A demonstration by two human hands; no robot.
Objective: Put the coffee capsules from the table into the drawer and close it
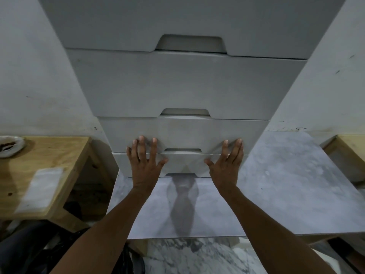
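The drawer unit (187,86) stands on the table (286,184), a wooden stand (49,151) left of it

drawer (183,133): pale grey flat front, third visible front from the top of the stack | pose: upright, cut-out grip at 6 o'clock on its lower edge | state: reads as closed, interior hidden | contact: my left hand (145,163) at 7 o'clock, my right hand (227,165) at 5 o'clock, straight fingers pressing the front

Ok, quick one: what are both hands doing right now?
Left hand: open, fingers spread, flat against the white drawer fronts, holding nothing.
Right hand: open, flat against the same fronts, holding nothing.
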